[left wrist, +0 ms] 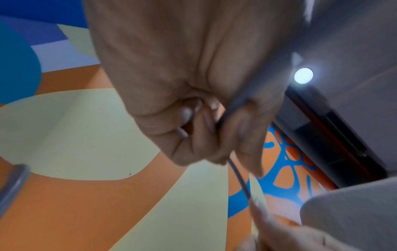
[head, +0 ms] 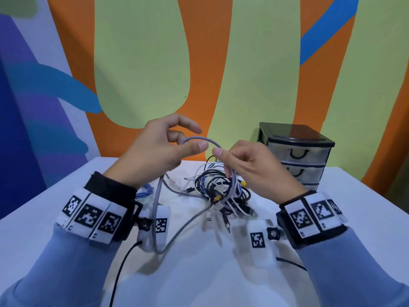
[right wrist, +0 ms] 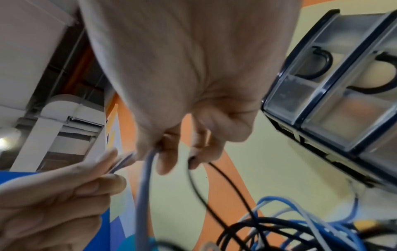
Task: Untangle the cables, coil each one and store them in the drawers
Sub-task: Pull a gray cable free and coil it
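Note:
A grey cable [head: 200, 139] arches between both hands above the white table [head: 44, 218]. My left hand [head: 161, 149] pinches one part of it between thumb and fingers; in the left wrist view the grey cable [left wrist: 236, 108] runs through the curled fingers [left wrist: 206, 135]. My right hand [head: 245, 165] grips the same grey cable [right wrist: 146, 178] a little to the right. From both hands the cable hangs down in a long loop toward me. Below the hands lies a tangle of black, white and blue cables [head: 223, 191] with a yellow plug [head: 218, 198].
A small black drawer unit [head: 296, 151] with clear drawers and black handles stands at the table's back right, drawers shut. A blue cable [head: 145, 191] lies left of the tangle. Black leads from the wrist cameras trail over the near table. A painted wall stands behind.

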`<action>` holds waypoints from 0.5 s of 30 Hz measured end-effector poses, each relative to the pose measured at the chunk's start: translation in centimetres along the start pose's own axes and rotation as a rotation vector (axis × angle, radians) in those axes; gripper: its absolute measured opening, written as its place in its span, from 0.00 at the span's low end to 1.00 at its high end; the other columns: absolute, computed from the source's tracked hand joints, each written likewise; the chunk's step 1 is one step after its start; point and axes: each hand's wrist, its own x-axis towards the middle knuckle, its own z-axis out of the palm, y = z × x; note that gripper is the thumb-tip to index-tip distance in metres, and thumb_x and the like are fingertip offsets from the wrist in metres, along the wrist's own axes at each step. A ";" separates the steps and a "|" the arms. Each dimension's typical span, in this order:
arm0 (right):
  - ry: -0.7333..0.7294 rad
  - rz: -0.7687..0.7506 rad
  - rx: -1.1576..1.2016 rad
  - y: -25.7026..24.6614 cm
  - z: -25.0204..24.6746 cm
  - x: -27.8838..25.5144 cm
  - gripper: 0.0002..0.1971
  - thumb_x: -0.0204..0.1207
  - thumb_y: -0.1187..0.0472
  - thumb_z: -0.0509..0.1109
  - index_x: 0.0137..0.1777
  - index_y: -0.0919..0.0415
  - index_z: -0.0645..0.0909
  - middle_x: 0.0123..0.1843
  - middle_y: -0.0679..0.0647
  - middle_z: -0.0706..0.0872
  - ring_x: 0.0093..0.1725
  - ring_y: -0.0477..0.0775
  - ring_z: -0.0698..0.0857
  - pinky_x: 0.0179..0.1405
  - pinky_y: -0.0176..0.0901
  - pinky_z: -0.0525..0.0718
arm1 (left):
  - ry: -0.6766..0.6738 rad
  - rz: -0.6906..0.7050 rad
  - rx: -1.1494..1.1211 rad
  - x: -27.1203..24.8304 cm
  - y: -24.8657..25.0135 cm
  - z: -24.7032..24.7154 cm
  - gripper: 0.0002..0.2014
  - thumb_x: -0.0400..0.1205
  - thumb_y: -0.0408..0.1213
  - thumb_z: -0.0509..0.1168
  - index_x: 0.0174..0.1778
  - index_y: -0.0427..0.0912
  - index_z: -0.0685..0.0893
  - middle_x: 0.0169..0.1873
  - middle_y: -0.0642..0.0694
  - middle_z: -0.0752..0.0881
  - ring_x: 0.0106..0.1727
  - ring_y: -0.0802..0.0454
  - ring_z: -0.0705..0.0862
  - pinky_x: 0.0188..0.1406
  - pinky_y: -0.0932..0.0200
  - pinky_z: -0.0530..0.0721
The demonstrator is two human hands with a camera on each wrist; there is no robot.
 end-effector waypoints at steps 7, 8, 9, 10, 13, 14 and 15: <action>0.385 0.105 -0.053 1.1 -0.9 0.6 0.24 0.90 0.43 0.64 0.36 0.55 0.87 0.32 0.47 0.80 0.32 0.44 0.77 0.36 0.46 0.70 | -0.267 -0.235 -0.131 -0.5 0.1 -2.3 0.25 0.72 0.26 0.79 0.67 0.41 0.91 0.33 0.38 0.83 0.28 0.47 0.75 0.28 0.62 0.76; 0.470 0.136 0.046 1.4 -1.4 0.8 0.25 0.91 0.46 0.64 0.36 0.59 0.86 0.30 0.50 0.82 0.29 0.45 0.77 0.32 0.45 0.73 | -0.253 -0.226 -0.140 -0.6 0.2 -2.8 0.22 0.73 0.25 0.79 0.64 0.39 0.93 0.32 0.39 0.83 0.28 0.48 0.75 0.28 0.63 0.76; 0.527 0.173 0.184 1.6 -1.8 0.8 0.24 0.92 0.48 0.63 0.38 0.63 0.85 0.30 0.53 0.83 0.29 0.47 0.79 0.33 0.43 0.78 | -0.219 -0.211 -0.158 -0.7 0.3 -3.2 0.18 0.75 0.25 0.79 0.61 0.38 0.94 0.31 0.40 0.83 0.28 0.49 0.75 0.28 0.65 0.77; 0.542 0.201 0.355 1.5 -2.0 0.8 0.22 0.93 0.51 0.63 0.42 0.66 0.86 0.32 0.54 0.84 0.30 0.47 0.81 0.33 0.40 0.82 | -0.161 -0.192 -0.191 -0.7 0.4 -3.5 0.13 0.77 0.29 0.79 0.57 0.36 0.95 0.30 0.42 0.83 0.27 0.50 0.75 0.28 0.66 0.77; 0.370 0.207 0.811 0.5 -2.5 0.7 0.11 0.92 0.62 0.63 0.60 0.67 0.86 0.37 0.55 0.85 0.32 0.49 0.82 0.31 0.38 0.83 | 0.110 -0.084 -0.317 -0.2 0.3 -3.6 0.11 0.87 0.38 0.69 0.53 0.34 0.93 0.26 0.50 0.76 0.26 0.56 0.69 0.25 0.68 0.70; 0.260 0.201 0.913 -0.1 -2.6 0.5 0.11 0.91 0.63 0.64 0.65 0.66 0.85 0.36 0.54 0.84 0.30 0.49 0.78 0.26 0.37 0.78 | 0.198 -0.020 -0.335 0.0 0.2 -3.4 0.11 0.90 0.38 0.67 0.53 0.35 0.92 0.25 0.52 0.72 0.25 0.56 0.66 0.24 0.67 0.66; 0.142 0.193 0.986 -0.6 -2.8 0.4 0.12 0.89 0.61 0.66 0.67 0.64 0.85 0.35 0.53 0.81 0.27 0.48 0.73 0.21 0.36 0.70 | 0.270 0.060 -0.321 0.2 0.1 -3.2 0.12 0.92 0.39 0.65 0.54 0.36 0.91 0.24 0.53 0.68 0.25 0.54 0.62 0.23 0.64 0.63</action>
